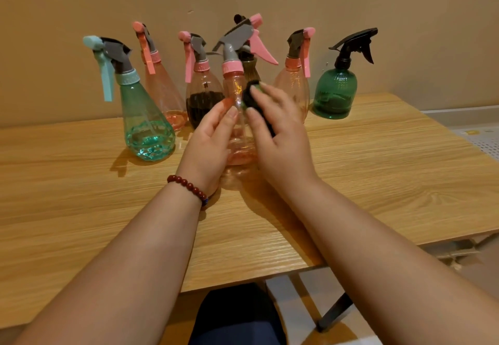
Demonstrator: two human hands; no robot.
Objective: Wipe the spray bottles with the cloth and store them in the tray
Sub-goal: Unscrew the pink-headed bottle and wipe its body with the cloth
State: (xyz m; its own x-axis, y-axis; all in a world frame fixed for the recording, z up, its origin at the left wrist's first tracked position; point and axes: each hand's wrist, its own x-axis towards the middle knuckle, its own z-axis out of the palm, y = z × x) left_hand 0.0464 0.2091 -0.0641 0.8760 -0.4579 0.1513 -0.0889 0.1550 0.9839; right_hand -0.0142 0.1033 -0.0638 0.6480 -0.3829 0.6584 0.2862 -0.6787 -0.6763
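Dark cloth point(249, 99) on clear teardrop bottle point(239, 147)

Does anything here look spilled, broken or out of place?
Nothing looks spilled or broken. The clear pink plastic spray bottle leans only because the left hand grips it while the right hand holds a dark cloth against it. One pink-capped bottle on the wooden table is dark inside, unlike the others. No tray is in view.
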